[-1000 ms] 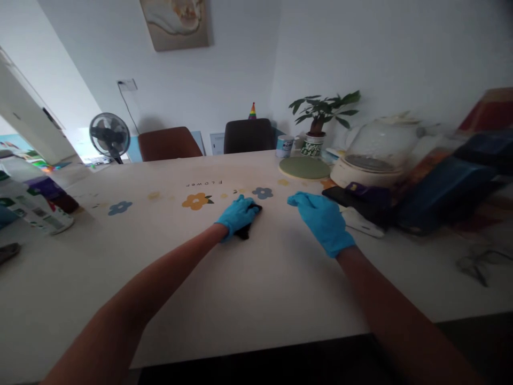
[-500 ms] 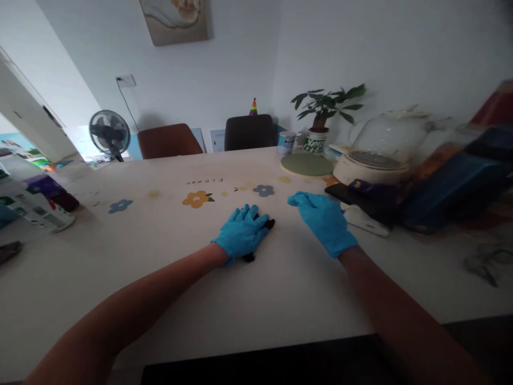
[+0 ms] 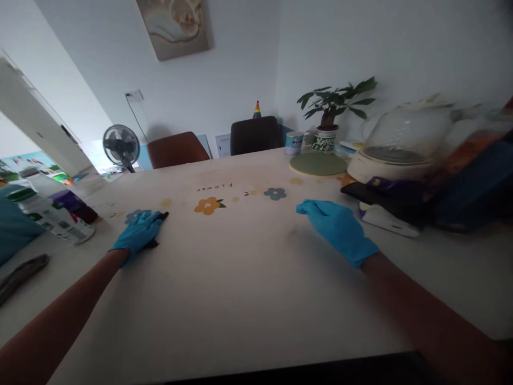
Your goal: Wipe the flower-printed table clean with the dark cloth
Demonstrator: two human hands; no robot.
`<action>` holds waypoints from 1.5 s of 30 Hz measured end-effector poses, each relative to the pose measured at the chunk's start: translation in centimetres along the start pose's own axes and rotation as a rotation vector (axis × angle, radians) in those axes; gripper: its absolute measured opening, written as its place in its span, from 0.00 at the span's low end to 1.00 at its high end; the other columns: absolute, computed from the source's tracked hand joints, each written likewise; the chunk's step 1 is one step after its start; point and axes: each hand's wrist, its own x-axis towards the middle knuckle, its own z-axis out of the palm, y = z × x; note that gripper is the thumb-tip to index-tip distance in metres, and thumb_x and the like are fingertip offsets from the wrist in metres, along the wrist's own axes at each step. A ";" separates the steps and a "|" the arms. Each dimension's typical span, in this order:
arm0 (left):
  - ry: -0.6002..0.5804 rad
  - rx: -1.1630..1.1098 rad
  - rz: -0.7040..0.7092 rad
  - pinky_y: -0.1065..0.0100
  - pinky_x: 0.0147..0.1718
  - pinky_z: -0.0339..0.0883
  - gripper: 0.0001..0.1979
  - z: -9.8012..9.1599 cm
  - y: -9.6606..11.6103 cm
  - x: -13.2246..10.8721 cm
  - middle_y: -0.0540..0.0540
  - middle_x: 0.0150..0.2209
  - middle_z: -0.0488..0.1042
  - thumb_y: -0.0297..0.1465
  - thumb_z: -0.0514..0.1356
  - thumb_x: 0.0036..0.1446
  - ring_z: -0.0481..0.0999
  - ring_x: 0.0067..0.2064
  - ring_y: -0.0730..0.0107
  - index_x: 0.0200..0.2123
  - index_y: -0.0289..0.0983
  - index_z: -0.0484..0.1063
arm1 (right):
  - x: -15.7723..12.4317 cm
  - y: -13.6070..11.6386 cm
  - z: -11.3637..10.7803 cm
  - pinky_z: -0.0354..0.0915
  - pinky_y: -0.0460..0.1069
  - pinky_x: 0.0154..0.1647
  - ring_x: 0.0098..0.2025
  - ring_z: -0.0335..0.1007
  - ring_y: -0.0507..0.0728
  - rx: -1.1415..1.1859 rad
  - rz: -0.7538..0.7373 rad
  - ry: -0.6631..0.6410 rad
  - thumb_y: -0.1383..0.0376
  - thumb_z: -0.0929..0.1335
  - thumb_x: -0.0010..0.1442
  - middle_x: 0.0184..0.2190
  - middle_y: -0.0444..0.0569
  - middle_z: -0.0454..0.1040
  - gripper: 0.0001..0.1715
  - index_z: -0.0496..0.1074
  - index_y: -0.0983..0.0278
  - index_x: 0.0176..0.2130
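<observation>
My left hand point(image 3: 141, 232), in a blue glove, lies on the left part of the white flower-patterned tabletop point(image 3: 224, 299). It presses down on a black cloth point(image 3: 163, 216), most of which is hidden under the palm. Part of a printed blue flower shows just beyond the fingers. Over the right side of the table is my right hand point(image 3: 336, 227), gloved in blue too. Its fingers are curled together, and no object shows in them.
A white bottle with a green cap point(image 3: 52, 216) and a dark grey cloth point(image 3: 24, 275) are at the left. On the right stand a glass kettle point(image 3: 404, 139), a green round mat point(image 3: 318, 163), a potted plant point(image 3: 326, 140) and a white device point(image 3: 390, 220). Chairs point(image 3: 256, 135) stand behind the table.
My left hand has slid far to the left across the tabletop with the black cloth under it. My right hand stays curled over nearly the same spot. The view has shifted slightly left.
</observation>
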 end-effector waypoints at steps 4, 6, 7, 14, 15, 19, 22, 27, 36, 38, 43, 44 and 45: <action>0.019 0.030 -0.163 0.47 0.69 0.64 0.36 -0.6 -2.5 1.8 0.27 0.71 0.69 0.42 0.38 0.72 0.69 0.71 0.40 0.70 0.30 0.68 | 0.0 0.2 0.0 0.69 0.62 0.72 0.61 0.82 0.65 0.026 -0.019 0.031 0.60 0.65 0.68 0.53 0.48 0.87 0.20 0.88 0.55 0.42; 0.003 0.048 -0.234 0.43 0.65 0.66 0.36 -1.0 -2.3 2.5 0.24 0.68 0.71 0.43 0.38 0.72 0.70 0.69 0.35 0.70 0.30 0.68 | -0.2 0.1 0.0 0.70 0.64 0.71 0.60 0.82 0.66 0.021 -0.021 0.030 0.59 0.65 0.67 0.53 0.48 0.87 0.21 0.88 0.55 0.42; -0.001 0.054 -0.259 0.41 0.64 0.67 0.37 -1.1 -1.8 2.8 0.22 0.68 0.71 0.43 0.38 0.72 0.71 0.69 0.32 0.70 0.30 0.69 | -0.3 0.0 -0.1 0.69 0.64 0.71 0.60 0.82 0.67 0.013 -0.027 0.022 0.58 0.65 0.67 0.54 0.49 0.87 0.21 0.88 0.56 0.43; 0.016 0.029 -0.142 0.37 0.66 0.62 0.34 -0.5 5.6 5.9 0.27 0.72 0.68 0.43 0.40 0.74 0.66 0.72 0.33 0.73 0.37 0.66 | -0.9 -0.5 -0.4 0.71 0.66 0.70 0.60 0.82 0.69 -0.060 -0.108 -0.049 0.59 0.62 0.68 0.55 0.50 0.86 0.24 0.87 0.55 0.47; 0.016 0.015 -0.099 0.39 0.67 0.61 0.34 -0.2 7.3 6.5 0.29 0.73 0.67 0.43 0.40 0.74 0.65 0.73 0.34 0.73 0.38 0.66 | -0.9 -0.5 -0.3 0.71 0.65 0.70 0.60 0.82 0.68 -0.067 -0.122 -0.049 0.60 0.62 0.68 0.56 0.50 0.86 0.24 0.87 0.56 0.47; 0.010 -0.053 0.082 0.41 0.72 0.56 0.33 0.6 15.5 8.3 0.31 0.77 0.61 0.43 0.42 0.74 0.59 0.77 0.37 0.74 0.38 0.65 | -0.8 -0.4 -0.1 0.71 0.64 0.70 0.59 0.83 0.67 -0.055 -0.140 -0.023 0.61 0.63 0.68 0.55 0.50 0.86 0.22 0.87 0.56 0.46; -0.002 -0.105 0.225 0.42 0.75 0.52 0.33 0.9 22.1 8.8 0.34 0.79 0.57 0.44 0.43 0.74 0.54 0.80 0.38 0.74 0.40 0.65 | -0.7 -0.2 -0.2 0.73 0.64 0.68 0.59 0.84 0.67 -0.016 -0.129 -0.004 0.60 0.63 0.69 0.54 0.50 0.87 0.23 0.87 0.57 0.46; -0.009 -0.173 0.437 0.44 0.77 0.49 0.33 1.4 31.5 9.2 0.35 0.80 0.56 0.44 0.45 0.75 0.52 0.81 0.42 0.77 0.42 0.60 | -0.6 0.2 -0.6 0.72 0.63 0.69 0.59 0.84 0.67 -0.044 -0.192 0.009 0.61 0.62 0.70 0.54 0.51 0.87 0.24 0.87 0.59 0.46; 0.039 -0.195 0.656 0.41 0.77 0.48 0.25 1.0 39.8 12.1 0.38 0.78 0.61 0.38 0.49 0.76 0.54 0.80 0.47 0.71 0.43 0.69 | -0.8 0.0 -1.7 0.76 0.63 0.64 0.58 0.84 0.69 -0.184 -0.308 -0.056 0.65 0.59 0.71 0.56 0.56 0.85 0.28 0.87 0.62 0.49; 0.035 -0.184 0.642 0.36 0.78 0.44 0.25 0.9 40.0 13.2 0.40 0.79 0.59 0.38 0.50 0.75 0.50 0.81 0.47 0.71 0.45 0.70 | -0.7 0.3 -1.8 0.76 0.64 0.65 0.59 0.83 0.69 -0.216 -0.336 -0.062 0.66 0.59 0.71 0.56 0.56 0.85 0.29 0.87 0.61 0.50; 0.062 -0.168 0.344 0.25 0.75 0.42 0.27 0.8 36.8 16.6 0.35 0.79 0.58 0.37 0.48 0.75 0.49 0.82 0.41 0.71 0.43 0.71 | -0.2 1.8 -1.5 0.79 0.63 0.61 0.55 0.86 0.67 -0.218 -0.411 0.014 0.64 0.60 0.71 0.52 0.52 0.87 0.26 0.87 0.57 0.49; 0.073 -0.164 0.252 0.23 0.74 0.43 0.28 0.7 35.5 17.3 0.30 0.78 0.59 0.35 0.47 0.74 0.50 0.81 0.38 0.71 0.39 0.71 | -0.1 2.1 -1.4 0.80 0.62 0.59 0.53 0.87 0.66 -0.220 -0.439 0.027 0.63 0.60 0.71 0.51 0.52 0.87 0.26 0.87 0.58 0.48; 0.083 -0.159 0.162 0.21 0.73 0.43 0.29 0.7 33.9 18.0 0.26 0.77 0.60 0.34 0.46 0.74 0.51 0.81 0.35 0.71 0.36 0.72 | -0.1 2.3 -1.3 0.81 0.61 0.58 0.52 0.87 0.66 -0.227 -0.465 0.038 0.64 0.60 0.71 0.50 0.53 0.88 0.26 0.88 0.59 0.48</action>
